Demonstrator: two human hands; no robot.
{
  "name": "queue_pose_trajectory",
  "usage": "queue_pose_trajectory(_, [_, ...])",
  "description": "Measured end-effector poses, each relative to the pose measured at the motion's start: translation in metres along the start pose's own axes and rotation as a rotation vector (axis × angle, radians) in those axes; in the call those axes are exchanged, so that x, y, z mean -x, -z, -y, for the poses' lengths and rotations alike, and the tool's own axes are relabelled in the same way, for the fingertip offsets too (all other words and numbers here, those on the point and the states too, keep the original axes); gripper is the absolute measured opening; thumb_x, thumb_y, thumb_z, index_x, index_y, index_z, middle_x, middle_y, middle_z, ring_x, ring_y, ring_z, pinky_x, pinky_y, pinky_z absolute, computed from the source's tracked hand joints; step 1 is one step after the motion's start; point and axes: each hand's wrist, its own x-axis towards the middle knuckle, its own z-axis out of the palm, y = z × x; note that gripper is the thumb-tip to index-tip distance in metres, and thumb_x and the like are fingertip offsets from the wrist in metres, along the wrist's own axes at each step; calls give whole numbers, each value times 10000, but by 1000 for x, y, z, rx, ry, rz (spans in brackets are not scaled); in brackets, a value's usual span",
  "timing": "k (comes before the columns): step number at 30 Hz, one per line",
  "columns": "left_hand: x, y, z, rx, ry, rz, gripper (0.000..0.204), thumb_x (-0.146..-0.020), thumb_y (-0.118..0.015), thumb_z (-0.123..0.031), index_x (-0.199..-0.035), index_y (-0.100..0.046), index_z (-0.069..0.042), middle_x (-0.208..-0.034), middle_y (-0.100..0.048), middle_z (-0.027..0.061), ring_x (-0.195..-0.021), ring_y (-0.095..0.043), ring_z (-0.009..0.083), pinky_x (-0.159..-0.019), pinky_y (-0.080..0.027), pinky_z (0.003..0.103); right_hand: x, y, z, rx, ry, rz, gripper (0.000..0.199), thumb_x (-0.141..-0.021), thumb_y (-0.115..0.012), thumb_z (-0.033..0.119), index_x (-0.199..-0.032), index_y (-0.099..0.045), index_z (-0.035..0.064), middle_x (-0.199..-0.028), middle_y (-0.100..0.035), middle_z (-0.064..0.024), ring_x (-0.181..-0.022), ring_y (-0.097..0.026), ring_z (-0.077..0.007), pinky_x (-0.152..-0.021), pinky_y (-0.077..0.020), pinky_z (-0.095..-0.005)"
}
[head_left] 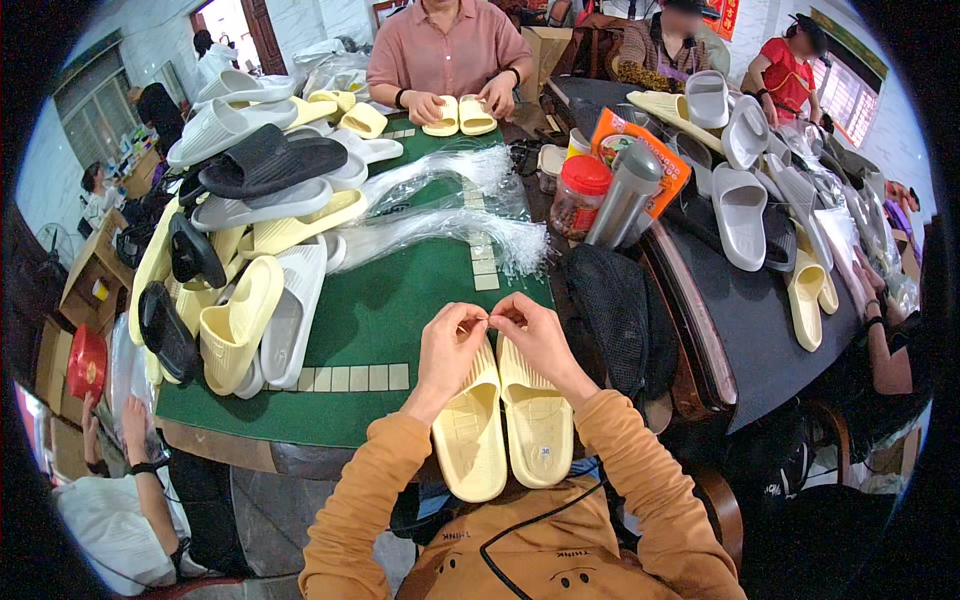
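My left hand (449, 345) and my right hand (541, 336) meet with pinched fingertips above the toe end of a pair of pale yellow slippers. What sits between the fingertips is too small to make out. The left slipper (470, 445) and the right slipper (538, 430) lie side by side at the table's near edge, soles down, heels toward me. My hands partly cover their ridged straps. A small sticker (545, 452) is on the right slipper's heel. Just beyond my hands lies a bundle of thin clear plastic strands (500, 243), and a second bundle (470, 172) lies farther back.
Grey, black and yellow slippers (235, 330) pile up on the green tabletop (400, 310) at left. A red-lidded jar (580, 195), a grey flask (625, 190) and a black mesh bag (622, 315) stand at right. Across the table, a person (450, 50) handles yellow slippers (460, 116).
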Motion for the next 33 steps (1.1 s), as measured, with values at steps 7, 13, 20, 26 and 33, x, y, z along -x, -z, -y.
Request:
queue_pose_trajectory(7, [0, -2, 4, -2, 53, 13, 109, -836, -669, -10, -940, -644, 11, -873, -654, 84, -751, -638, 154, -692, -512, 290, 0, -1, -1, -49, 45, 15, 100, -874, -660, 52, -951, -625, -2, -836, -674, -91, -754, -641, -156, -710, -509, -294])
queue_pose_trajectory(13, [0, 0, 4, 9, 50, 14, 105, -834, -667, -11, -933, -647, 16, -875, -644, 87, -766, -637, 157, -703, -511, 288, 0, 0, 1, -30, 44, 17, 102, -874, -667, 63, -943, -622, 2, -834, -673, -86, -745, -634, -149, -698, -506, -292])
queue_pose_trajectory(20, [0, 1, 2, -39, 37, 6, 86, -840, -663, -12, -919, -647, 18, -870, -638, 89, -775, -635, 157, -712, -511, 287, 0, -2, 0, -48, 29, -3, 118, -878, -672, 81, -954, -623, 5, -823, -677, -91, -737, -645, -152, -697, -514, -292])
queue_pose_trajectory(26, [0, -4, 6, 16, 50, 11, 119, -856, -645, -5, -973, -634, 12, -894, -653, 91, -788, -642, 162, -721, -512, 291, 1, 0, 2, -26, 16, -12, 121, -877, -668, 75, -961, -625, 0, -821, -675, -97, -738, -645, -163, -702, -515, -298])
queue_pose_trajectory(33, [1, -3, 6, 12, 42, -27, 123, -873, -625, -3, -995, -638, -1, -873, -660, 86, -782, -635, 152, -723, -512, 295, 1, -3, -2, 36, 46, -2, 106, -899, -640, 49, -993, -632, 0, -857, -656, -55, -776, -605, -102, -708, -498, -269])
